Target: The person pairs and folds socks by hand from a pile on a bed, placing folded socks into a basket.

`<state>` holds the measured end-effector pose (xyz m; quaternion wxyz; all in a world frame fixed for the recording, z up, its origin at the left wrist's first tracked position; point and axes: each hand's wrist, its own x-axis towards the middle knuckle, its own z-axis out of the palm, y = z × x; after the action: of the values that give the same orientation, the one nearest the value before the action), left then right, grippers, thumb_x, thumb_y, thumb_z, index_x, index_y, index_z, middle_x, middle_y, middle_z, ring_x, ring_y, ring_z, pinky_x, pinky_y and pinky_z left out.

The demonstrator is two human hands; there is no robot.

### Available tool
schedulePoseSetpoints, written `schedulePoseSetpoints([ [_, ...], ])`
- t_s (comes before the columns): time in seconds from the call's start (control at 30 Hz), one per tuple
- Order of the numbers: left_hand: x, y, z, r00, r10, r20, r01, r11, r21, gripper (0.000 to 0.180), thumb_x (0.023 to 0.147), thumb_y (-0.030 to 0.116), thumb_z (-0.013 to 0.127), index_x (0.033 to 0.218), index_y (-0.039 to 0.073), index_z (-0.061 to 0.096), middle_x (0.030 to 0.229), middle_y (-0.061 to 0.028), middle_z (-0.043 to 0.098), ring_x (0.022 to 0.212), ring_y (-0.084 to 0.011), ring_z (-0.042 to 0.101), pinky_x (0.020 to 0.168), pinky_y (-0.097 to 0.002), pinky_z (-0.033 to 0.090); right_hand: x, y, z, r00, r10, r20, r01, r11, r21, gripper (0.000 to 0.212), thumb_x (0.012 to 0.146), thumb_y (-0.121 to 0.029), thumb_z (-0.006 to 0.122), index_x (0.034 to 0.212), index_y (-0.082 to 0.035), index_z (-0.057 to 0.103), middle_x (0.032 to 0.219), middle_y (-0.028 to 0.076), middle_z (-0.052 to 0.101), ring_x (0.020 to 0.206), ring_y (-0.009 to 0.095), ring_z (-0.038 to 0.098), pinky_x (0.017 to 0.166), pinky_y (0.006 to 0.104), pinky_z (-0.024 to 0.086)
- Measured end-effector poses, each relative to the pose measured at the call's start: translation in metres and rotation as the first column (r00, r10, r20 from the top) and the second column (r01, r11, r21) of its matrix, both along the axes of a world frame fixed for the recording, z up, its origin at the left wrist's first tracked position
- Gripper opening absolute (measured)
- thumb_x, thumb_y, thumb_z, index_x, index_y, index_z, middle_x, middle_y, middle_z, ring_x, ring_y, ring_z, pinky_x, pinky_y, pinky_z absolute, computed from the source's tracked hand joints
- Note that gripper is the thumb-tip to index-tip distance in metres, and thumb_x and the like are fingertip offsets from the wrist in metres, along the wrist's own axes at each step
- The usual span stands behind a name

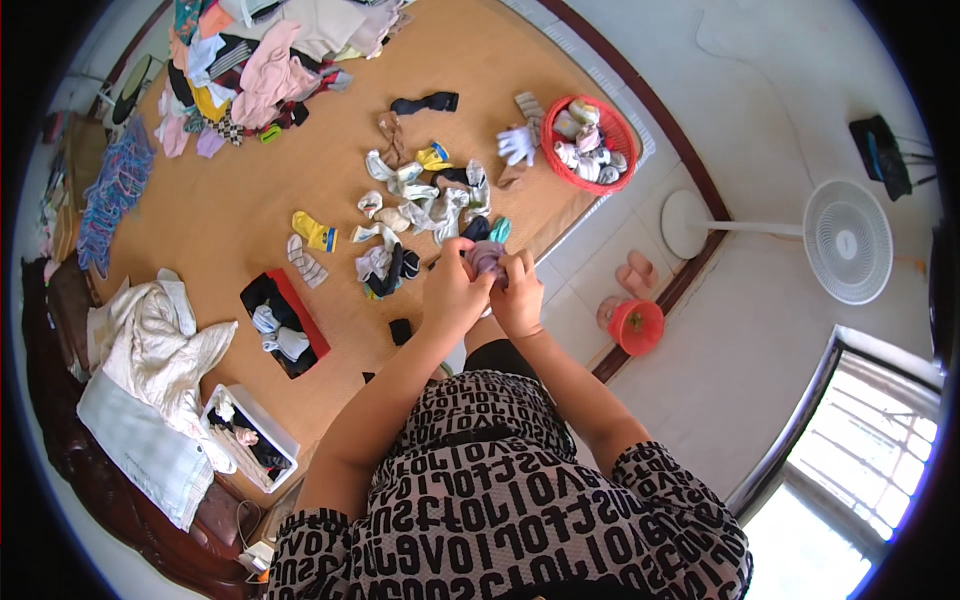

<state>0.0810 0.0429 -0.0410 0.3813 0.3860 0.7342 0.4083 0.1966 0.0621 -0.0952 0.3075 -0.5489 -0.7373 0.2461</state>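
Between my two hands is a small bunched purple-grey sock [485,259], held up near the bed's edge. My left hand [455,290] pinches it from the left, and my right hand [519,293] has its fingers closed on the other side. Just beyond them, loose socks [440,209] in white, grey and black lie in a heap on the tan mat [330,130]. A teal sock [499,229] sits close to my fingers. Yellow-and-blue socks [314,231] and a striped sock [307,262] lie further left.
A red basket [625,127] of balled socks stands at the bed's far right edge. To the left are a red-and-black box [305,310] and a white bin [285,445]. Clothes [265,75] pile up far left. A white fan [847,243] and red bucket [637,328] stand right.
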Motion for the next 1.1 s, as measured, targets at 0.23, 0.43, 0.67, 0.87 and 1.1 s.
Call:
schedulePoseSetpoints([
  [0.23, 0.039, 0.032, -0.051, 0.903, -0.213, -0.373, 0.217, 0.976, -0.033, 0.021, 0.073, 0.002, 0.055, 0.092, 0.008, 0.050, 0.067, -0.0124, 0.060, 0.064, -0.0327, 0.060, 0.055, -0.0408, 0.046, 0.028, 0.042, -0.027, 0.997, 0.026, -0.066, -0.037, 0.986, -0.164, 0.018, 0.065, -0.004, 0.064, 0.077, -0.010, 0.053, 0.078, 0.008, 0.053, 0.065, 0.030, 0.057, 0.052, 0.0389, 0.047],
  [0.43, 0.057, 0.048, -0.072, 0.964, -0.209, -0.167, 0.213, 0.977, 0.004, 0.011, 0.077, 0.008, 0.060, 0.088, 0.007, 0.060, 0.067, -0.0118, 0.058, 0.058, -0.0273, 0.057, 0.053, -0.0346, 0.044, 0.093, 0.145, -0.108, 0.974, -0.227, 0.016, 0.226, 0.957, -0.180, 0.017, 0.064, 0.001, 0.060, 0.079, -0.004, 0.056, 0.077, 0.013, 0.054, 0.067, 0.027, 0.056, 0.063, 0.0354, 0.046],
  [0.67, 0.050, 0.091, -0.092, 0.983, -0.167, -0.075, 0.149, 0.967, -0.207, 0.008, 0.077, 0.009, 0.061, 0.084, 0.007, 0.060, 0.070, -0.0104, 0.060, 0.063, -0.0262, 0.059, 0.054, -0.0333, 0.045, 0.163, 0.324, -0.182, 0.898, -0.416, 0.142, 0.380, 0.897, 0.227, 0.013, 0.065, -0.002, 0.060, 0.078, -0.003, 0.058, 0.081, 0.015, 0.055, 0.071, 0.029, 0.055, 0.069, 0.0378, 0.046],
  [0.87, 0.053, 0.129, -0.139, 0.984, -0.172, -0.045, 0.164, 0.976, -0.143, 0.012, 0.081, 0.013, 0.060, 0.090, 0.005, 0.060, 0.076, -0.0104, 0.058, 0.063, -0.0226, 0.057, 0.057, -0.0309, 0.045, 0.185, 0.398, -0.227, 0.876, -0.345, 0.337, 0.452, 0.832, -0.323, 0.035, 0.071, -0.014, 0.059, 0.104, -0.003, 0.062, 0.094, 0.017, 0.063, 0.093, 0.030, 0.057, 0.083, 0.0382, 0.045],
  [1.1, 0.020, 0.116, -0.167, 0.992, -0.129, -0.013, 0.121, 0.956, -0.267, 0.014, 0.081, 0.011, 0.058, 0.094, 0.005, 0.060, 0.078, -0.0101, 0.060, 0.066, -0.0202, 0.059, 0.062, -0.0288, 0.046, 0.037, 0.323, -0.223, 0.980, 0.125, 0.155, -0.164, 0.947, 0.276, 0.020, 0.069, 0.001, 0.054, 0.087, -0.007, 0.060, 0.090, 0.013, 0.055, 0.087, 0.032, 0.051, 0.076, 0.0443, 0.041],
])
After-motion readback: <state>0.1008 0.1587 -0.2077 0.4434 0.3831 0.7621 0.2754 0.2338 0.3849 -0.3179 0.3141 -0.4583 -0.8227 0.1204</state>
